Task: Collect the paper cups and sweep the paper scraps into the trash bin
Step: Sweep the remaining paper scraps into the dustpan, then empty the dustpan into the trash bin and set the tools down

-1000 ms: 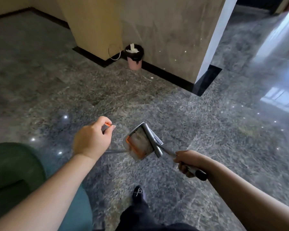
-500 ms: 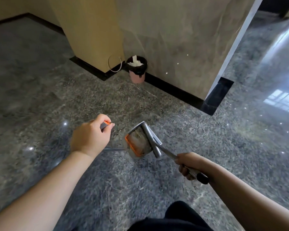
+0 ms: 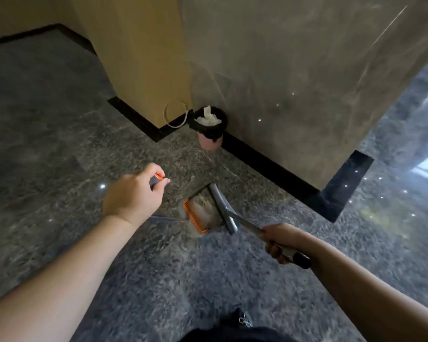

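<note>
Your left hand (image 3: 134, 197) is reaching forward on a bare, outstretched arm, its fingers curling tightly around a handle. Your right hand (image 3: 281, 240) is sitting lower and closer to you, wrist bending, its fingers wrapping round another handle.

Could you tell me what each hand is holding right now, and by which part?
The right hand grips the dustpan by its long handle, near the black end. The left hand grips the top end of the broom handle.
</note>
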`<move>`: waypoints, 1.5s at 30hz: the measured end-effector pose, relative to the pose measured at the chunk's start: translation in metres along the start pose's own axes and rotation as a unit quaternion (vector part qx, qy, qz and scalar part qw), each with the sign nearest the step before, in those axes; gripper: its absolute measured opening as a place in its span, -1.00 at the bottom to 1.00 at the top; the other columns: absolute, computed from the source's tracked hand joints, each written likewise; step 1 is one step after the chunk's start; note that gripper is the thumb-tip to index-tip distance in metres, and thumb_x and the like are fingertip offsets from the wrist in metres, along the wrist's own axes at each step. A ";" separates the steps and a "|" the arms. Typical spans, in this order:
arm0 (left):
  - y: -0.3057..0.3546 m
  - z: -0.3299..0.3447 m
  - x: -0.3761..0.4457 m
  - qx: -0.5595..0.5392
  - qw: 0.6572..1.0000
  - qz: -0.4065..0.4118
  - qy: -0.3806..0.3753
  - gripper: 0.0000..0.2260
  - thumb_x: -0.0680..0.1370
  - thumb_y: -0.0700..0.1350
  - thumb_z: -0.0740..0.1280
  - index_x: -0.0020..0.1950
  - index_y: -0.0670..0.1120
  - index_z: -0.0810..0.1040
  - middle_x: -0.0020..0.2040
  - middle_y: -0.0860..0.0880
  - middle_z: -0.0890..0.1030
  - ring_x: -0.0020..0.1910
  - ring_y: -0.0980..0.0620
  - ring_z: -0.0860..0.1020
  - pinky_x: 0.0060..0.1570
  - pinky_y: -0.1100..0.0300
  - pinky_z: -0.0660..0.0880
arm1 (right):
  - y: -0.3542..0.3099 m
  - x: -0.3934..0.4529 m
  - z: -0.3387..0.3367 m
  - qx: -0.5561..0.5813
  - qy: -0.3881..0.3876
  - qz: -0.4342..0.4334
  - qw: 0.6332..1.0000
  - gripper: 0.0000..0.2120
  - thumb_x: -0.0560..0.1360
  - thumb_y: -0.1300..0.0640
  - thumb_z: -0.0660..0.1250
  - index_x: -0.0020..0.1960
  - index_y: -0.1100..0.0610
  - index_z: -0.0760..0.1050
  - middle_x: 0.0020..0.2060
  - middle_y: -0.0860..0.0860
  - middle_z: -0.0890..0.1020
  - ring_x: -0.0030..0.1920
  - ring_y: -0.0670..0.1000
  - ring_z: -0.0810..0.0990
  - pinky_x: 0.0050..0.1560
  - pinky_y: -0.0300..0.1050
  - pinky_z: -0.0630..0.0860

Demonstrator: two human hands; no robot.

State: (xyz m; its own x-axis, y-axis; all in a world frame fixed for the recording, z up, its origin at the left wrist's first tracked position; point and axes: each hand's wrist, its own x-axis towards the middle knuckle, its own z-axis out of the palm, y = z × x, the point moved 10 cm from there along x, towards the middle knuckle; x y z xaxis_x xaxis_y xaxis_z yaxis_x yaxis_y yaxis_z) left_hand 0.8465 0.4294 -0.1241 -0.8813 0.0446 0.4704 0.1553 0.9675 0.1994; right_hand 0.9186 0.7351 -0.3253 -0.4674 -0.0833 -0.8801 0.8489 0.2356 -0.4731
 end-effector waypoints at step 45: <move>0.041 0.319 0.770 0.146 0.913 0.359 -0.129 -0.81 0.50 -0.04 0.43 0.01 -0.14 0.60 -0.27 -0.13 0.60 -0.49 -0.16 0.51 -0.46 0.15 0.37 | -0.715 0.343 -0.292 -0.155 -0.054 -0.093 0.982 -0.61 0.59 0.25 0.13 0.40 0.09 0.29 -0.42 0.03 0.40 -0.59 -0.12 0.34 -0.53 -0.31 0.30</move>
State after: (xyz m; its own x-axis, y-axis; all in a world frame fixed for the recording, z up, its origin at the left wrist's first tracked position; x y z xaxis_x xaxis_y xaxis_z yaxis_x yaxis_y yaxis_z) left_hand 0.0319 0.5826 -0.0286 -0.6807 0.7139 0.1644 0.6415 0.6892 -0.3368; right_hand 0.0797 0.8204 -0.2777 -0.5643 -0.2521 -0.7861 0.6274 0.4879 -0.6069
